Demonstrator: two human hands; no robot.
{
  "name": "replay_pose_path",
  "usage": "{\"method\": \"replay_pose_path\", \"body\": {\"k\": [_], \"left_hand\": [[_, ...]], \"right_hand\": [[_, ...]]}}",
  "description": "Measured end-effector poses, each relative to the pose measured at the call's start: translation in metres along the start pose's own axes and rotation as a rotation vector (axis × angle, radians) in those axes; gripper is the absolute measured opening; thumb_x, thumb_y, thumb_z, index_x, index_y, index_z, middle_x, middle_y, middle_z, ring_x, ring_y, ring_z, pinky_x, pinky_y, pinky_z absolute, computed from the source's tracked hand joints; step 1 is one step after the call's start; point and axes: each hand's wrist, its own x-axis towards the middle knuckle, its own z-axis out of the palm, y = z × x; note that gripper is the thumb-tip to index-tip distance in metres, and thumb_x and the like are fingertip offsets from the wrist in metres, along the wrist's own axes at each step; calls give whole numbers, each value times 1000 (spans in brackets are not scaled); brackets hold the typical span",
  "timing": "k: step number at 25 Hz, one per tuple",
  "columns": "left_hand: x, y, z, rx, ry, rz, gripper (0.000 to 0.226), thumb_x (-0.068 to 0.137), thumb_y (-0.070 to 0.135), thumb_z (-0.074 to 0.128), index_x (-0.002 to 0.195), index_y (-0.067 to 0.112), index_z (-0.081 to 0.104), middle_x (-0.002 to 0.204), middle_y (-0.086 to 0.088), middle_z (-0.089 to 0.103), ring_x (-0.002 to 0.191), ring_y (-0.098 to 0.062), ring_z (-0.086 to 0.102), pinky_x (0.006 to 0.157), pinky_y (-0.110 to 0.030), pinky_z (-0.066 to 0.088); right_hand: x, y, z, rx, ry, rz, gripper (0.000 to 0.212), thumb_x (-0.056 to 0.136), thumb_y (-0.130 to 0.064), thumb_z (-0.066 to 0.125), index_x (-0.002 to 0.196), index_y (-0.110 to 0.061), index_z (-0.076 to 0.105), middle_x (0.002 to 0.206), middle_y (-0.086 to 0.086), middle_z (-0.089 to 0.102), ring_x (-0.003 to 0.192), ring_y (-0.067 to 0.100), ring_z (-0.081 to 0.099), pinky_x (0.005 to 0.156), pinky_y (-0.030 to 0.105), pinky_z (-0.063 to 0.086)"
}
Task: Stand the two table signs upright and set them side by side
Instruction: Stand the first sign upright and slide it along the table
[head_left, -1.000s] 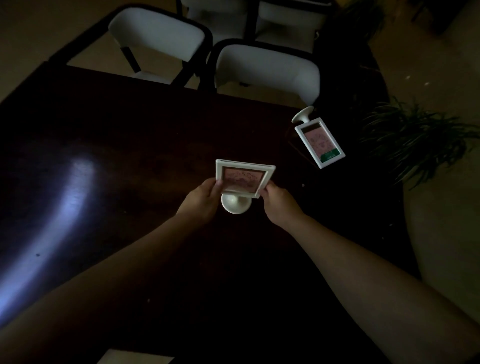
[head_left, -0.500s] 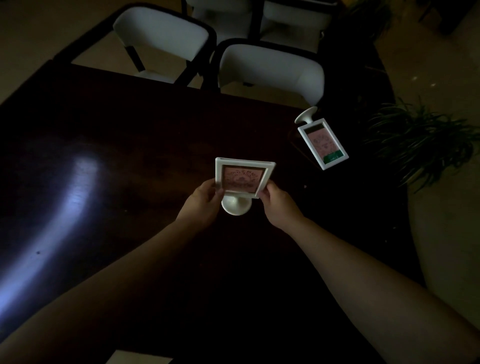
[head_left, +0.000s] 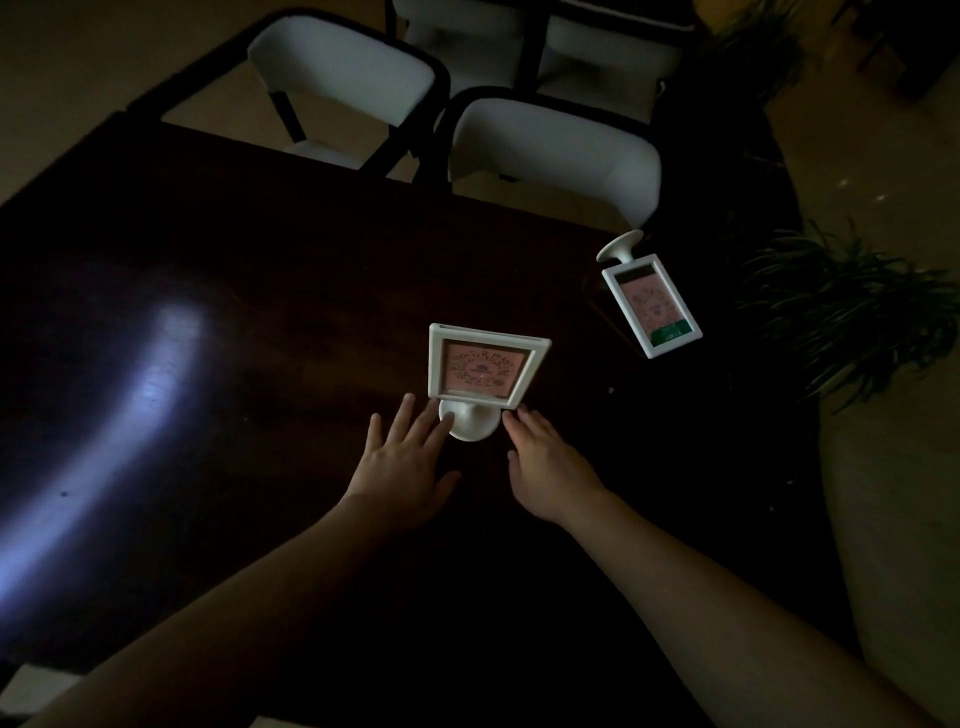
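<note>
Upright, white-framed sign (head_left: 480, 368), pink card.

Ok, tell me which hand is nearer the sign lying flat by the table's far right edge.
Right. The right hand lies below-left of the flat sign, apart from it; the left hand lies farther left, beyond the upright sign.

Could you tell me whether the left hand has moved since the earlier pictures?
Yes. The left hand has let go of the upright sign and drawn back toward the person, open beside the sign's base, which stays put on the table.
</note>
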Motion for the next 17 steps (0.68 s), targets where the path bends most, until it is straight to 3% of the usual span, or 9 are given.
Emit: {"method": "replay_pose_path", "body": {"k": [3,7,14,17], "left_hand": [[2,6,4,71,-22,14,81,92,65,27,156,24,-4,165,-3,-7,147,-29,-22,117,-61,1],[3,13,11,80,-50,-7,79,93,62,26,156,24,-4,165,-3,-6,147,-29,-22,116,-62,0],[0,15,24,58,-95,-53,76,91,58,22,155,29,-8,165,-1,-11,145,-30,-24,116,-64,-2],[0,18,26,60,-74,-76,77,90,59,21,155,29,-7,165,-1,-10,146,-31,-24,116,-63,-3]], "right_hand": [[-2,1,6,-95,-27,-17,70,95,-14,45,156,-14,9,165,7,8,151,26,2,121,42,13],[0,2,14,-174,-68,-44,74,93,-12,45,156,-13,6,166,5,5,151,25,-2,122,43,9],[5,10,26,-206,-103,-99,63,100,-24,33,156,-14,5,166,4,3,151,23,-4,121,46,9],[10,13,28,-238,-98,-108,63,103,-38,28,156,-14,5,166,3,2,151,22,-4,121,45,7]]}}
